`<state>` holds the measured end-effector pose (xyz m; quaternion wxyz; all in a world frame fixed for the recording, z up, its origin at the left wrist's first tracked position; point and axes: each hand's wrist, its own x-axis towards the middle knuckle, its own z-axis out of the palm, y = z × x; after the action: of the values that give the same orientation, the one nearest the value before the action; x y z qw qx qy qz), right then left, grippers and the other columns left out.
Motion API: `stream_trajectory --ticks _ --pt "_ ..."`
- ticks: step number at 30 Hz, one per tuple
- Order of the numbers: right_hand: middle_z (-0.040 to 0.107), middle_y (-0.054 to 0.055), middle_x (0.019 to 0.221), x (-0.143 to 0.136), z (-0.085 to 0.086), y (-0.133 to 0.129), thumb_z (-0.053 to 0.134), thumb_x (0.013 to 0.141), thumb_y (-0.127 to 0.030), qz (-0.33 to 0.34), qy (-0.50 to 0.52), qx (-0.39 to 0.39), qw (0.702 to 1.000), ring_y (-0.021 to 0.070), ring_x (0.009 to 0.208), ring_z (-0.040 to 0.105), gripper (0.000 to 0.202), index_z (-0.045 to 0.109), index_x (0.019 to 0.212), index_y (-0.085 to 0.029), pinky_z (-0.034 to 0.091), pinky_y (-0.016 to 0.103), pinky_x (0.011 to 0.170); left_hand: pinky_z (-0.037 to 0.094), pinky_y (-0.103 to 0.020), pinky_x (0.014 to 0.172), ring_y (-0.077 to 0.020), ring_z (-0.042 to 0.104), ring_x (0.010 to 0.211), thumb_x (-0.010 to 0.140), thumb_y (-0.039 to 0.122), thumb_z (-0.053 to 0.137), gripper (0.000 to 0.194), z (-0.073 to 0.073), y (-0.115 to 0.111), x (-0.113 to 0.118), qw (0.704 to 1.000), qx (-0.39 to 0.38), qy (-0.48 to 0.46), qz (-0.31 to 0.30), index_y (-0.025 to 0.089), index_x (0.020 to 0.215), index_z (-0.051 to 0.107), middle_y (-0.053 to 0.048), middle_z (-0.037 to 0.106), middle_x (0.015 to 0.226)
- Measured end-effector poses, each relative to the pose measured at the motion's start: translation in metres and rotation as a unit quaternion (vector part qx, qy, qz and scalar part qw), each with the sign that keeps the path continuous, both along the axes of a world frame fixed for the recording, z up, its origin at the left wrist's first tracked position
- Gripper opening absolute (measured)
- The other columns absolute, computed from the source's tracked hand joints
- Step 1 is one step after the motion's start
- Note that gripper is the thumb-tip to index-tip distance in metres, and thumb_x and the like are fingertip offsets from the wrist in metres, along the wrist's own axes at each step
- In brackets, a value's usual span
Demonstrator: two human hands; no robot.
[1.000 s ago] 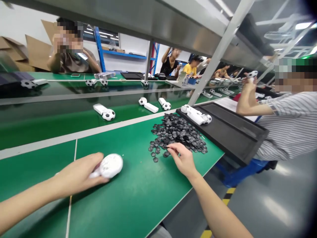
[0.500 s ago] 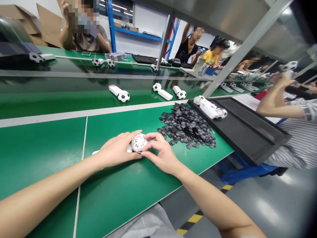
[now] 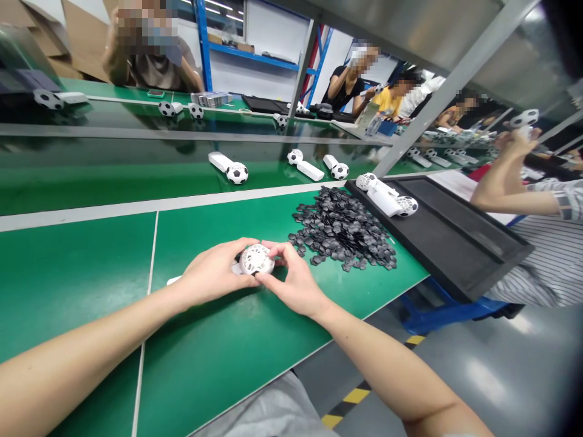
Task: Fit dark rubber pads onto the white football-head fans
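Near the middle of the frame, just above the green desk, I saw a white device with a round, openwork head, held between two bare hands. The left hand was clamped about the left side of the head, with a white end of the handle poking out beyond the wrist. The right hand met it from the other side, thumb and fingertips pressed to the head, so both hands were together on the one thing. A dark patch showed low on the head; whether the right fingers had a loose piece, I couldn't tell. Right of centre lay a heap of black pieces, next to a black tray bearing white devices at its far-left end. Toward the upper right, a co-worker's hand held up a football-patterned device.
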<state>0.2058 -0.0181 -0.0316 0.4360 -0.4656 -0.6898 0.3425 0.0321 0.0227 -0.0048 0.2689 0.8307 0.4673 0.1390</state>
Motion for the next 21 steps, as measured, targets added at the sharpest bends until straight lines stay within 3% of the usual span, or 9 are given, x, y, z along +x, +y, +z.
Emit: stream_trajectory --ticks 5,7,10,12,18,21 --pt "0.059 0.006 0.107 0.02 0.006 0.012 0.059 0.076 -0.026 0.005 -0.045 0.005 0.999 0.0162 0.1 0.055 0.018 0.051 0.09 -0.019 0.046 0.03 0.08 0.041 -0.033 0.089 -0.0253 0.049 0.112 0.065 0.054 0.061 0.066 -0.004 -0.001 -0.003 0.999 0.017 0.032 0.014 0.033 0.125 0.041 0.003 0.05 0.127" --pt "0.061 0.004 0.094 0.039 0.009 0.023 0.054 0.08 -0.026 -0.038 -0.108 0.025 0.993 0.0143 0.088 0.057 0.009 0.056 0.085 -0.019 0.046 0.028 0.074 0.039 -0.035 0.093 -0.0259 0.047 0.115 0.065 0.05 0.061 0.069 -0.006 -0.002 -0.003 0.998 0.025 0.054 0.019 0.034 0.128 0.038 0.003 0.047 0.13" --pt "0.059 0.003 0.083 0.063 0.012 0.04 0.054 0.08 -0.022 -0.111 -0.246 0.044 0.962 0.0133 0.076 0.055 0.009 0.062 0.08 -0.019 0.044 0.028 0.072 0.04 -0.035 0.092 -0.026 0.047 0.114 0.068 0.042 0.058 0.065 -0.007 -0.003 -0.003 0.996 0.044 0.073 0.015 0.034 0.129 0.037 0.003 0.047 0.131" --pt "0.059 0.003 0.082 0.07 0.013 0.049 0.055 0.079 -0.021 -0.122 -0.318 0.027 0.94 0.0139 0.075 0.054 0.01 0.065 0.08 -0.02 0.042 0.027 0.071 0.042 -0.034 0.088 -0.0264 0.049 0.112 0.069 0.038 0.054 0.062 -0.007 -0.004 -0.002 0.995 0.056 0.086 0.014 0.034 0.129 0.037 0.002 0.049 0.128" --pt "0.061 0.005 0.087 0.057 0.012 0.054 0.058 0.08 -0.03 -0.046 -0.419 0.047 0.905 0.0173 0.087 0.052 0.015 0.068 0.087 -0.021 0.041 0.028 0.075 0.043 -0.03 0.077 -0.0251 0.054 0.101 0.069 0.032 0.051 0.065 -0.008 0.002 -0.005 0.993 0.068 0.092 0.0 0.033 0.132 0.035 0.0 0.053 0.118" --pt "0.062 0.006 0.085 0.051 0.011 0.052 0.052 0.084 -0.028 -0.026 -0.486 0.077 0.87 0.0196 0.085 0.051 0.018 0.068 0.085 -0.02 0.039 0.03 0.074 0.042 -0.029 0.074 -0.023 0.053 0.094 0.069 0.025 0.048 0.065 -0.007 0.009 -0.007 0.99 0.099 0.105 0.0 0.033 0.132 0.035 -0.003 0.052 0.106"
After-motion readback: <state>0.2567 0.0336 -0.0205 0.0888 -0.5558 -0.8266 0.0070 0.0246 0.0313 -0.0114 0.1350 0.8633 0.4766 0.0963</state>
